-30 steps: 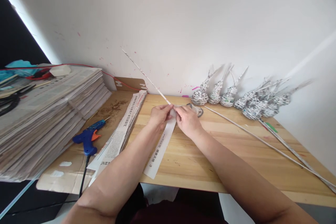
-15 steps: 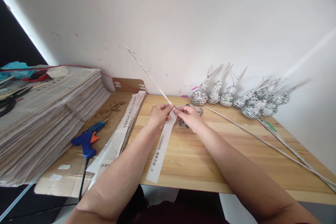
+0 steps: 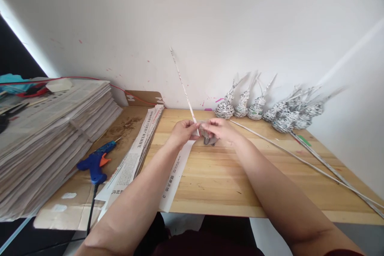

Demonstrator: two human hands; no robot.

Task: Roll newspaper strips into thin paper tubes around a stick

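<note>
My left hand (image 3: 182, 132) and my right hand (image 3: 218, 129) meet over the middle of the wooden table (image 3: 240, 176), both with fingers pinched. Between them they hold the top end of a long white newspaper strip (image 3: 174, 176) that runs down toward the table's front edge. A thin rolled paper stick (image 3: 182, 84) rises from the pinch, up and slightly left against the white wall. A small dark greyish object (image 3: 208, 139) sits just under my right hand's fingers; I cannot make out what it is.
A tall pile of newspapers (image 3: 45, 136) fills the left. A blue glue gun (image 3: 94, 162) lies on cardboard beside a stack of cut newspaper strips (image 3: 135, 156). Several woven paper gourd shapes (image 3: 270, 108) line the wall. Long paper sticks (image 3: 315, 164) lie at right.
The paper stick has swung from a strong left lean to nearly upright. Both hands stayed together at the strip's top end, and my right hand has shifted a little forward over the dark object.
</note>
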